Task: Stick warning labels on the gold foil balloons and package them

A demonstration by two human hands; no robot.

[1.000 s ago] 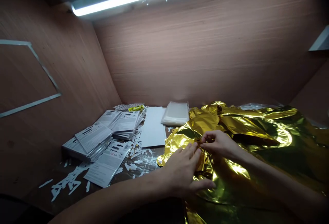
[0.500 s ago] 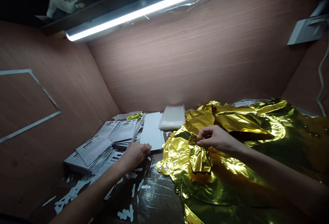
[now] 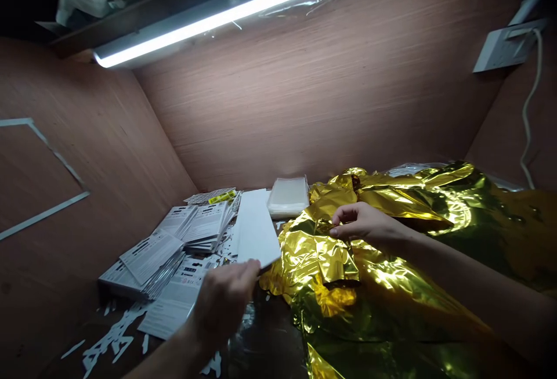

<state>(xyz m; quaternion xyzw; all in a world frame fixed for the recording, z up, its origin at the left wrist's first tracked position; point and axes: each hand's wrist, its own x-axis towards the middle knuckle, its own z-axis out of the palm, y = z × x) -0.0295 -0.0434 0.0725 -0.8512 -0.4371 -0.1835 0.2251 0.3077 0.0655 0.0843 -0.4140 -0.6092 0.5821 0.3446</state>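
Note:
My left hand [image 3: 224,295], a little blurred, grips the near edge of a long white card [image 3: 256,225]. That near edge is tilted up off the table. My right hand [image 3: 368,225] pinches the top of a small folded piece of gold foil [image 3: 338,260] between thumb and finger. The folded piece hangs over a wide heap of shiny gold foil [image 3: 400,315] that covers the right side of the table.
Packs of printed white cards [image 3: 152,257] lie in overlapping stacks on the left. A stack of clear plastic sleeves [image 3: 288,194] sits against the back wall. White paper scraps [image 3: 108,332] litter the dark tabletop. A lit tube lamp [image 3: 243,12] runs overhead.
My left hand has closed on the white card and pulled its near edge up and towards me. My right hand keeps its pinch on the folded foil. The view has shifted slightly.

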